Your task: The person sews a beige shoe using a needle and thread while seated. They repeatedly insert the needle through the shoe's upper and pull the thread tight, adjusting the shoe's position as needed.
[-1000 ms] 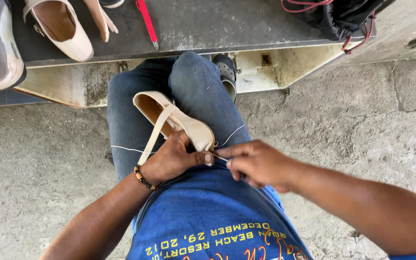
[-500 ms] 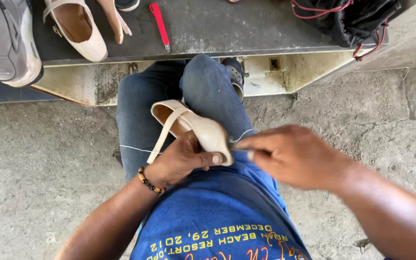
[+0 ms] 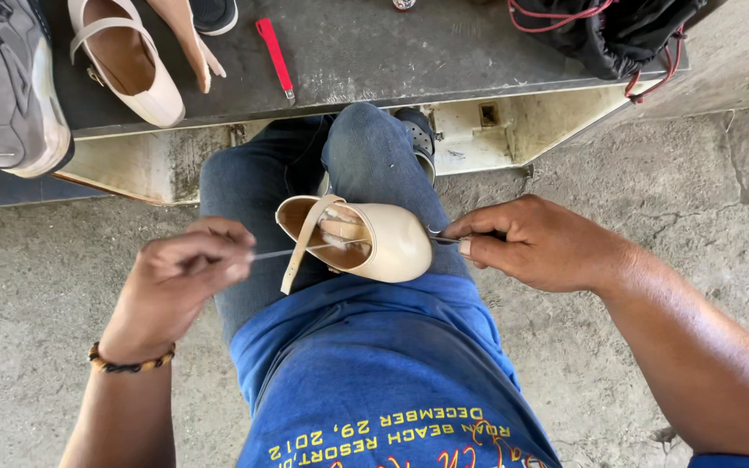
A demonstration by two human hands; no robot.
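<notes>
Beige leather slingback shoe [image 3: 366,238] lies on its side across the person's jeans-clad thighs, opening facing left. Left hand [image 3: 185,282]: grip pinched together on a thin pale thread [image 3: 283,253] drawn taut from the shoe. Right hand [image 3: 535,243]: grip clamped on a slim metal tool [image 3: 440,236] at the shoe's toe. Dark counter [image 3: 366,52] beyond the knees carries a matching beige shoe [image 3: 127,65], a grey sneaker [image 3: 6,87] and a red-handled tool [image 3: 275,56].

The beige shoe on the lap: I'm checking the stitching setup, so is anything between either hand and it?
Nothing visible blocks either hand. The beige shoe lies on the thigh; the right hand holds a thin metal tool against its toe, and the left hand pinches a thread running into its opening.
</notes>
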